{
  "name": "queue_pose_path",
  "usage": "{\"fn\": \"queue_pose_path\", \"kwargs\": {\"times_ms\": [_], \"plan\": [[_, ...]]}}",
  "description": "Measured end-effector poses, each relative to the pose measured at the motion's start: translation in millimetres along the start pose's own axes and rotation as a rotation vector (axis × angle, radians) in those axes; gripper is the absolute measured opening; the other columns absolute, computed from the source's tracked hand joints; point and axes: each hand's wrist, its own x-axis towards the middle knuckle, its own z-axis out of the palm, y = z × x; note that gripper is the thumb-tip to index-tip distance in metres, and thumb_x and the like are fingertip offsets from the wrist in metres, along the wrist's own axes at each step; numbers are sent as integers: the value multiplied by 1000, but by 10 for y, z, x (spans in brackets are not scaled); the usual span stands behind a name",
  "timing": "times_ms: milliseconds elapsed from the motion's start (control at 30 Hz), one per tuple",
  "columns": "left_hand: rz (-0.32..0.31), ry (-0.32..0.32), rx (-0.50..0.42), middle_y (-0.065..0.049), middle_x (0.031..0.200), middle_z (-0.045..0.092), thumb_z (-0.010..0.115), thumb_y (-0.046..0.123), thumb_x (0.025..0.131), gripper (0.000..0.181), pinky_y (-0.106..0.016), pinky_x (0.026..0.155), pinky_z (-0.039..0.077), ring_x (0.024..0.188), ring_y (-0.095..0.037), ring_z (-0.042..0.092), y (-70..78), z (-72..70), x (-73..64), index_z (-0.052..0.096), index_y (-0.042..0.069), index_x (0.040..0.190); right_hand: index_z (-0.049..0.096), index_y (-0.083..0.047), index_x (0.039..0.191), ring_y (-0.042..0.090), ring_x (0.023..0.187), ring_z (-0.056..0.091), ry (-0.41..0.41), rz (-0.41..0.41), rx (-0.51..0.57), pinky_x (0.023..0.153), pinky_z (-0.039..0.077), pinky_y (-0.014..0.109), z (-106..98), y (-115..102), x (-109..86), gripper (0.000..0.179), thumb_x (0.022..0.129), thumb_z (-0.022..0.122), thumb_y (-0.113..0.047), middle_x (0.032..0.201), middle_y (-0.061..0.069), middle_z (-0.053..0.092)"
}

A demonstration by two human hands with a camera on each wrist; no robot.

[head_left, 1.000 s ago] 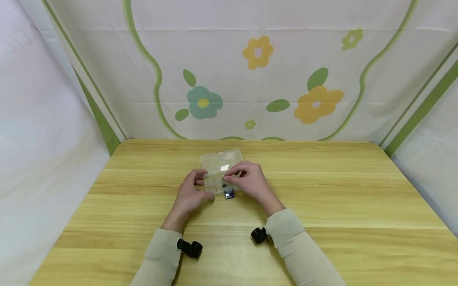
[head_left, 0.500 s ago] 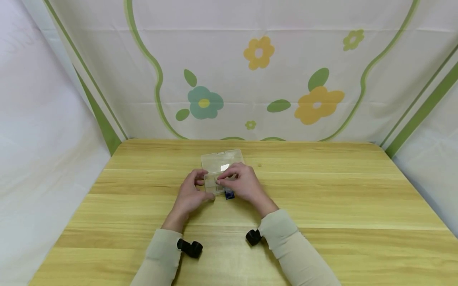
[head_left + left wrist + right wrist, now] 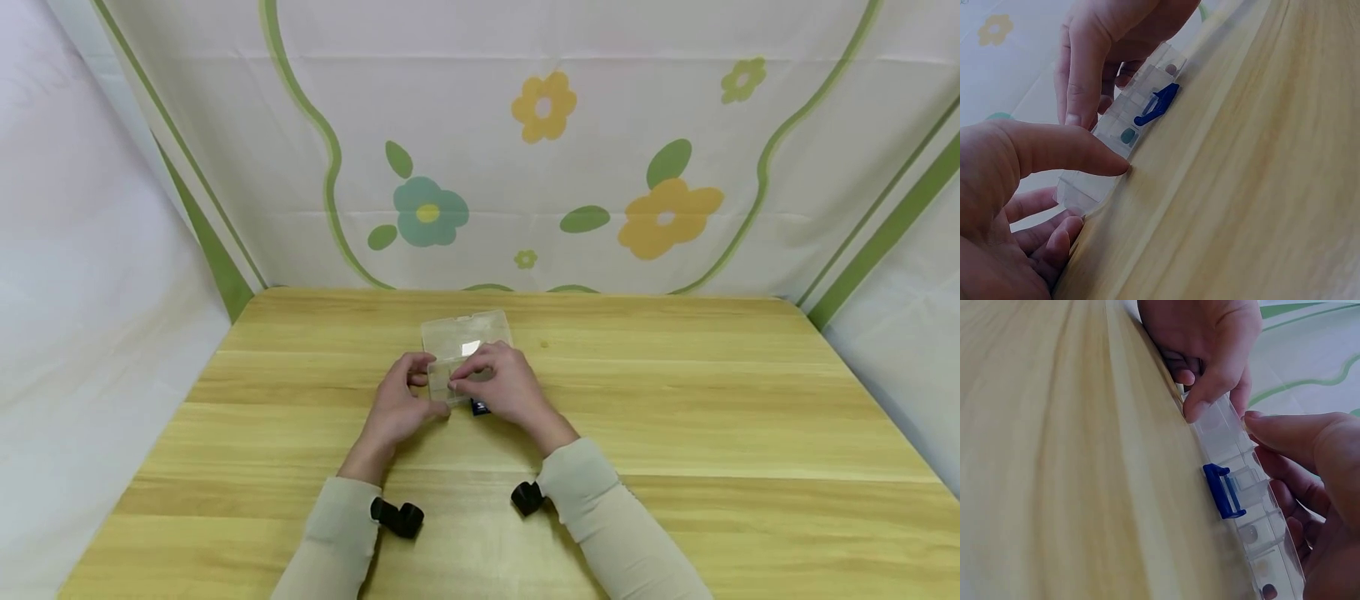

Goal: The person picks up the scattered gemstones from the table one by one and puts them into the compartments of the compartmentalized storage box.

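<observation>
A clear plastic compartment box (image 3: 442, 382) stands on the table with its hinged lid (image 3: 457, 337) raised behind it. My left hand (image 3: 405, 404) grips the box's left end, thumb in front and fingers behind. Over the compartments is my right hand (image 3: 502, 383), its thumb and fingertips brought close together; whether a small item is between them cannot be made out. A blue clasp-like piece (image 3: 1222, 492) sits at the box's front edge. Small round items lie inside, a greenish one (image 3: 1127, 135) in the left wrist view and a dark reddish one (image 3: 1270, 592) in the right wrist view.
The wooden table (image 3: 675, 417) spreads around the box on all sides. Behind it hangs a white cloth (image 3: 480, 167) printed with flowers and green lines. A black camera (image 3: 397, 518) is worn on the left wrist and another black camera (image 3: 527, 498) on the right.
My right hand has shifted left along the box, now over compartments nearer my left hand, and covers more of the blue piece. The left hand keeps its grip on the box.
</observation>
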Motion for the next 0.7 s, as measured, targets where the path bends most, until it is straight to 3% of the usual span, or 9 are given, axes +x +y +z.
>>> {"fn": "queue_pose_path", "kwargs": {"times_ms": [700], "plan": [[15,-8,18,-13,143,59,87,2,77,79,-40,103,43,124,-29,53,-50,10,66,55,10,149,88,-19,92,16,89,57,14,-84,-54,80,46,31,17,35,5,7,89,89,-25,93,-4,75]]}}
